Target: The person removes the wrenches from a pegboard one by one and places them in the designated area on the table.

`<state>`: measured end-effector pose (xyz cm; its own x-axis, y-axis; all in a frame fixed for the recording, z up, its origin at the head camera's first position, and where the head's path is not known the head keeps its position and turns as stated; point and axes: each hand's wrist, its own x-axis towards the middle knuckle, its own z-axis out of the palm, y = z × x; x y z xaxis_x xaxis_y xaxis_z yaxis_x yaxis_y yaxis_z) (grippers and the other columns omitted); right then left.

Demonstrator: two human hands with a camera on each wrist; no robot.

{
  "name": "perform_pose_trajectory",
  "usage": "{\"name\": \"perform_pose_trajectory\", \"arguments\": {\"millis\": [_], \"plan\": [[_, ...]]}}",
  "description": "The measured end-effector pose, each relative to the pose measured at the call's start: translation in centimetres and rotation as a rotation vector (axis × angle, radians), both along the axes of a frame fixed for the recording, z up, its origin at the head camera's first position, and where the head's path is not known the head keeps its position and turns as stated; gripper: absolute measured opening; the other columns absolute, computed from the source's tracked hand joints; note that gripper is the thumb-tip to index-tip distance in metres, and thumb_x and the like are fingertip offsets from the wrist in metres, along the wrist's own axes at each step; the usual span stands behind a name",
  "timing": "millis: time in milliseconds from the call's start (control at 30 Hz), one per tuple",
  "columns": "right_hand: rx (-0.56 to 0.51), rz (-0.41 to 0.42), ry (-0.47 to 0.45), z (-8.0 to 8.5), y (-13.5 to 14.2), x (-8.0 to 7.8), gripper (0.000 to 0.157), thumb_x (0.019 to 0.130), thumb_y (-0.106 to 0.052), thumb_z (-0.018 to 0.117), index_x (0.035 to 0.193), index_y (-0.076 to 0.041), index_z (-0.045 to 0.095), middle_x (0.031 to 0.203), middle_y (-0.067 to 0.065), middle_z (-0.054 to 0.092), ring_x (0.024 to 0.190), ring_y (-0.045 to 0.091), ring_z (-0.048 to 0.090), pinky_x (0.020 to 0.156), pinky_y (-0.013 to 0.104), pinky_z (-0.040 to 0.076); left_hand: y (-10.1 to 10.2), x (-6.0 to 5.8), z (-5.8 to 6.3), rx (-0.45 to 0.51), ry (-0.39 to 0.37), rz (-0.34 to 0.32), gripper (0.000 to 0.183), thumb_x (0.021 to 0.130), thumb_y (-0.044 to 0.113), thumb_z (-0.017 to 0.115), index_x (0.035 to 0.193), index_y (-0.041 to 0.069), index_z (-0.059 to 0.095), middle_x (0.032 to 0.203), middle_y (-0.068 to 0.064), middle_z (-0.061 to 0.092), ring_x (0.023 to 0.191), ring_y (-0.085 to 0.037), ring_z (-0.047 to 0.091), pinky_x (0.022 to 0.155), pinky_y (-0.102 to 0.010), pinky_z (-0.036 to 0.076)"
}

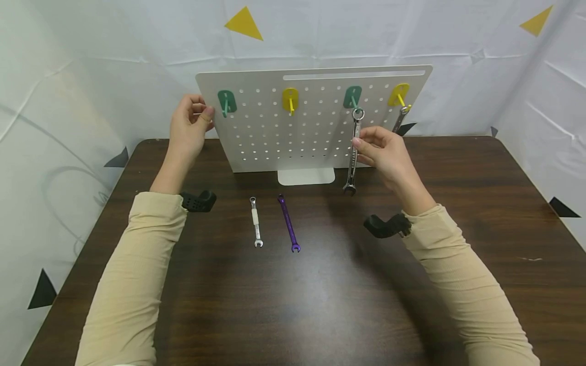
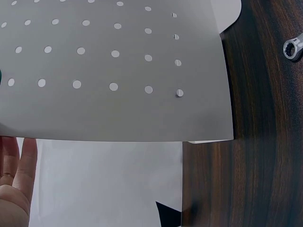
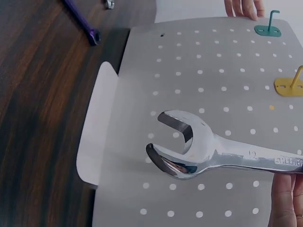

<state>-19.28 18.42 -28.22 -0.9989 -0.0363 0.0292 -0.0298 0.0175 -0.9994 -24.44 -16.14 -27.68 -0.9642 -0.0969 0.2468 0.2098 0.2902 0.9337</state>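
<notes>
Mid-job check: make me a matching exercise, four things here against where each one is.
Things:
1. purple wrench
2. pegboard
3. silver wrench in the right grip
4. left grip

Places:
A. ring end at a green hook
B. at the pegboard's left edge
C. lying on the table
D. standing at the table's back

Pairs: 1-C; 2-D; 3-A; 4-B

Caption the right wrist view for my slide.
Right hand holding a silver combination wrench in front of a gray pegboard.
</notes>
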Motion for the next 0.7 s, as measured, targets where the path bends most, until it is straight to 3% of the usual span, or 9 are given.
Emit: {"name": "perform_pose_trajectory", "arguments": {"millis": [700], "plan": [[-0.043, 0.009, -0.004, 0.71, -0.47, 0.34, 0.013, 0.092, -0.004, 0.061, 0.086, -0.015, 0.058, 0.078, -0.01, 0.058, 0.073, 0.0, 0.059, 0.071, 0.014, 0.057, -0.07, -0.07, -0.06, 0.017, 0.003, -0.006, 0.014, 0.096, 0.023, 0.052, 0.108, 0.016, 0.051, 0.099, 0.009, 0.05, 0.098, -0.005, 0.054, 0.103, -0.038, 0.05]]}}
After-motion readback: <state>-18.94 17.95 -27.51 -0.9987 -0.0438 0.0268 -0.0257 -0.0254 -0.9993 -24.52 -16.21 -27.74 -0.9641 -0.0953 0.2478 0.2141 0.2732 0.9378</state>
